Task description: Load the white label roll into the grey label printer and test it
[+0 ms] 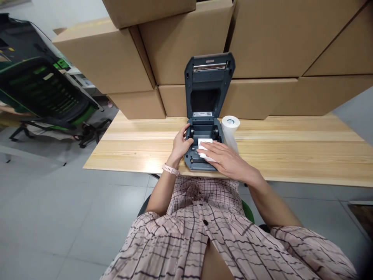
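A dark grey label printer (201,165) stands near the table's front edge, its lid (208,81) raised upright at the back. My left hand (181,146) grips the printer's left side, with the thumb over the inner edge and the fingers along the outside. My right hand (225,157) reaches in from the right, fingers stretched close together over a piece of white paper (205,141) inside the open printer. The paper shows above and below the fingers; my right thumb is hidden. Right beside the printer, a white paper roll (231,123) stands upright with a loose strip hanging down its front.
Stacked cardboard boxes (262,42) line the back of the wooden table (297,151), close behind the raised lid. At the left, an office chair (43,93) stands on the tiled floor, with part of another person (14,105) beside it.
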{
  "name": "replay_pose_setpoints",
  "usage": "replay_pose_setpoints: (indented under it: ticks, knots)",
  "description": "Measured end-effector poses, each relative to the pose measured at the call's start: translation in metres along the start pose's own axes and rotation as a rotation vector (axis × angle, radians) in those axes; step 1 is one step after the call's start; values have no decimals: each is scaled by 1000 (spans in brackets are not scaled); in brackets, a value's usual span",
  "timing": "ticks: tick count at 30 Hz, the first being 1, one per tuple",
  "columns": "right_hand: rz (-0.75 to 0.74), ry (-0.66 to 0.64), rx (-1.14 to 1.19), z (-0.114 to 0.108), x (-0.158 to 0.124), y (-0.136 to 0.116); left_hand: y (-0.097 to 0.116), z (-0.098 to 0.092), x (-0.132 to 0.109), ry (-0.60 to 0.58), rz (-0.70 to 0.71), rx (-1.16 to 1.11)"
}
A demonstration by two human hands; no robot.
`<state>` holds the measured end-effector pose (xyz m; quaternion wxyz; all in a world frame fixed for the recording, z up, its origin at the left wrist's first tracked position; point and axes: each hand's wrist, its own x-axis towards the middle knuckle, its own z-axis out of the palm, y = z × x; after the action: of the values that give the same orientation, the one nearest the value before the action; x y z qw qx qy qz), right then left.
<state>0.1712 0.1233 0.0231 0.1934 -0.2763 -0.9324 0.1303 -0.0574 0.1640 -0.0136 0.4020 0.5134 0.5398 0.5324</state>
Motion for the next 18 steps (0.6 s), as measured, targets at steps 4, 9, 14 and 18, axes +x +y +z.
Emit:
replay_pose_setpoints:
  ticks: [4,9,14,18]
  knots:
    - [-36,100,18,8,-5,-4,2,0,-1,-6,24,43]
    - [-100,184,97,17,-10,-11,0,1,-1,-9,57,14]
    - [-102,195,180,17,-13,-12,-3,1,0,-36,67,-27]
    - [-122,194,212,15,-15,-12,-3,1,-1,-44,56,-52]
